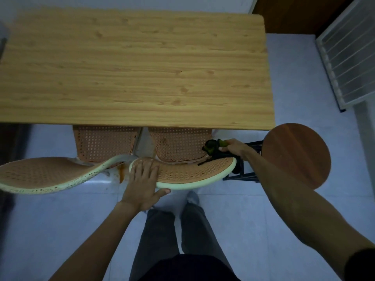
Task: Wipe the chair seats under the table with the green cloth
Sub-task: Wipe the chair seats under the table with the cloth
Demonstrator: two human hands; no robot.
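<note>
The green cloth (213, 148) is bunched in the right hand (233, 149) at the right of centre in the frame, its fingers (223, 148) curled closed around it so that only a dark, crumpled wad shows. It sits at the right edge of the right chair seat (180, 144), a perforated orange panel that pokes out from under the near edge of the bench (132, 67). A second such seat (103, 140) lies just to the left of it, apart from both hands.

The left hand (143, 179) lies flat, fingers spread, on the top rim of the right chair's backrest (192, 173), low in the centre of the frame; it holds nothing but appears to steady the chair. The other chair's backrest (40, 173) curves off to the lower left. A round wooden stool (296, 155) stands just right of the right hand.

The uncleaned span of the seat lies leftward from the cloth, and the two seats run side by side across the frame, so the stroke likely called for is a leftward sweep. The right hand is the nearer one, already at the seat's edge. Much of each seat is hidden under the bench, so reaching it may mean pulling the chair out.
</note>
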